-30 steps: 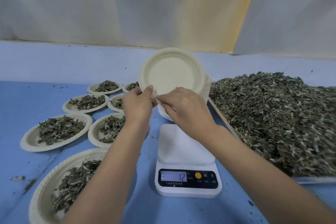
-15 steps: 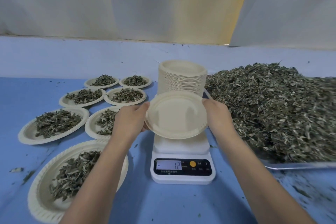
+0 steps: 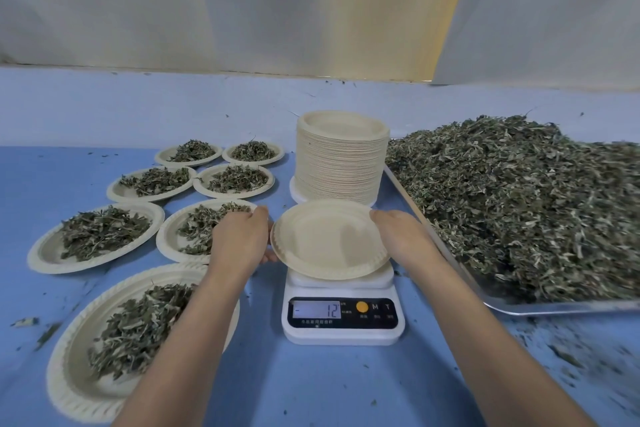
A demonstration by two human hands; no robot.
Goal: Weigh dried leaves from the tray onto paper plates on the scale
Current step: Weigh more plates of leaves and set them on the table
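Lower than half a second ago, the empty plate (image 3: 329, 239) has come down from in front of the stack of plates (image 3: 341, 163) and now sits over the platform of the scale (image 3: 343, 317). We cannot tell whether it rests there, and the display reads minus 12 as before. We hold the plate from both sides. Our left hand (image 3: 239, 239) grips the left rim, thumb above and fingertips beneath, and our right hand (image 3: 403, 239) clasps the right rim. The stack stands just behind the scale, beside the tray (image 3: 554, 307), which lies to the right, heaped with dried leaves (image 3: 519, 204). Seven filled plates (image 3: 45, 255) lie on the blue table (image 3: 311, 385) to the left, the nearest partly under our left forearm.
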